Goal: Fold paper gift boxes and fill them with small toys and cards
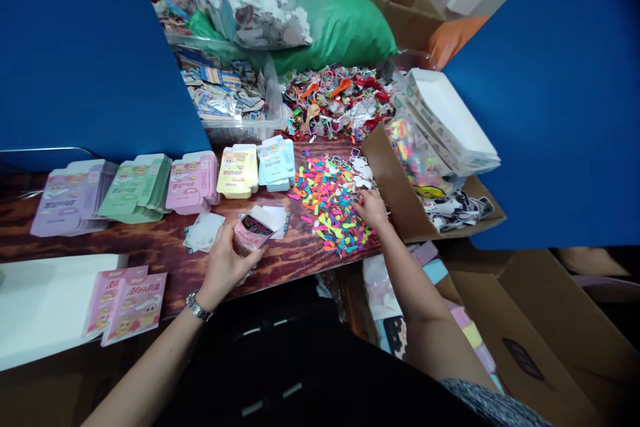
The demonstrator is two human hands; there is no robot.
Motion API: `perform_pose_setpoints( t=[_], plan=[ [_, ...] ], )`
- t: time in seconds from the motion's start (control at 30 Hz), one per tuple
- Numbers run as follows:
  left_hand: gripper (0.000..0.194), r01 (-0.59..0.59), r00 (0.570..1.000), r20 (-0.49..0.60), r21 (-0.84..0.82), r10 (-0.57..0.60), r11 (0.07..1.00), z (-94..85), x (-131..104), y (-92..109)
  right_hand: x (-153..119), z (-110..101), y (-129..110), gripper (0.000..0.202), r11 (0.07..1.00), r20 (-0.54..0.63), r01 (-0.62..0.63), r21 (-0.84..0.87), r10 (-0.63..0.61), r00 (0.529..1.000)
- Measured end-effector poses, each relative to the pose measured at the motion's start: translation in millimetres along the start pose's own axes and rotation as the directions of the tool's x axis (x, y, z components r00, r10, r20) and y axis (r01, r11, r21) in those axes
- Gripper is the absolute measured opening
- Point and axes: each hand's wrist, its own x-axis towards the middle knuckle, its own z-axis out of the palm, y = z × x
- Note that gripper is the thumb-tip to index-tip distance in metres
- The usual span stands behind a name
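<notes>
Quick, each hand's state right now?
Left hand: holding an open pink box.
Right hand: at the colourful pile; whether it's holding anything can't be told.

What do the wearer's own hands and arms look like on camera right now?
Both the left hand and right hand are gloveless. The left wrist carries a silver-toned watch with a metal link band; the right wrist shows none. A speckled grey sleeve shows on the right upper arm; no left sleeve is in view.
</notes>
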Motion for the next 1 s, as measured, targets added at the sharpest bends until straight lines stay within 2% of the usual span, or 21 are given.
perform_pose_setpoints(
  t=[0.1, 0.17, 0.23, 0.3, 0.33, 0.4, 0.47, 0.57, 0.67, 0.77, 0.83, 0.87, 0.93, 1.0],
  plan=[
    [0.07, -0.017, 1.0, 0.009, 0.015, 0.017, 1.0, -0.6, 1, 5, -3, -1, -2, 0.027, 0.998, -0.039, 0.031, 0.05, -0.029, 0.999],
    [0.069, -0.021, 1.0, 0.024, 0.034, 0.02, 0.999, -2.6, 2, 7, -6, -8, -8, 0.028, 0.988, -0.024, 0.081, 0.13, -0.078, 0.997],
    [0.07, -0.033, 0.999, 0.032, 0.047, 0.031, 0.998, -3.7, 3, 8, -9, -14, -17, 0.033, 0.951, 0.067, 0.159, 0.266, -0.183, 0.981],
    [0.071, -0.045, 0.998, 0.037, 0.047, 0.043, 0.998, -2.8, 4, 9, -13, -15, -27, 0.035, 0.925, 0.196, 0.214, 0.315, -0.284, 0.939],
    [0.071, -0.049, 0.998, 0.039, 0.045, 0.047, 0.998, -1.8, 4, 9, -15, -14, -32, 0.035, 0.932, 0.249, 0.227, 0.284, -0.3, 0.921],
    [0.07, -0.053, 0.998, 0.04, 0.044, 0.051, 0.998, 0.7, 5, 9, -17, -10, -40, 0.028, 0.96, 0.294, 0.229, 0.159, -0.268, 0.917],
    [0.069, -0.065, 0.997, 0.035, 0.045, 0.063, 0.997, 2.3, 5, 8, -18, -8, -44, 0.018, 0.968, 0.272, 0.229, 0.102, -0.249, 0.929],
    [0.065, -0.099, 0.995, 0.029, 0.051, 0.098, 0.994, 3.7, 7, 9, -18, -16, -46, 0.018, 0.952, 0.211, 0.274, 0.137, -0.298, 0.931],
    [0.062, -0.143, 0.99, 0.024, 0.079, 0.141, 0.987, 8.7, 11, 9, -22, -33, -56, 0.025, 0.892, 0.094, 0.282, 0.354, -0.334, 0.938],
    [0.063, -0.179, 0.984, 0.024, 0.098, 0.178, 0.979, 19.8, 15, 10, -35, -48, -85, 0.037, 0.718, 0.059, 0.227, 0.658, -0.349, 0.935],
    [0.065, -0.184, 0.983, 0.039, 0.098, 0.181, 0.978, 28.0, 16, 12, -46, -54, -111, 0.038, 0.61, 0.066, 0.235, 0.757, -0.429, 0.901],
    [0.065, -0.182, 0.983, 0.047, 0.1, 0.178, 0.978, 31.6, 17, 13, -51, -56, -124, 0.035, 0.585, 0.061, 0.267, 0.766, -0.479, 0.876],
    [0.065, -0.18, 0.983, 0.06, 0.115, 0.174, 0.977, 36.6, 17, 15, -60, -55, -146, 0.024, 0.586, 0.026, 0.398, 0.706, -0.582, 0.813],
    [0.066, -0.191, 0.981, 0.073, 0.139, 0.182, 0.972, 38.9, 17, 17, -67, -50, -162, 0.014, 0.597, -0.03, 0.565, 0.57, -0.672, 0.74]
  ],
)
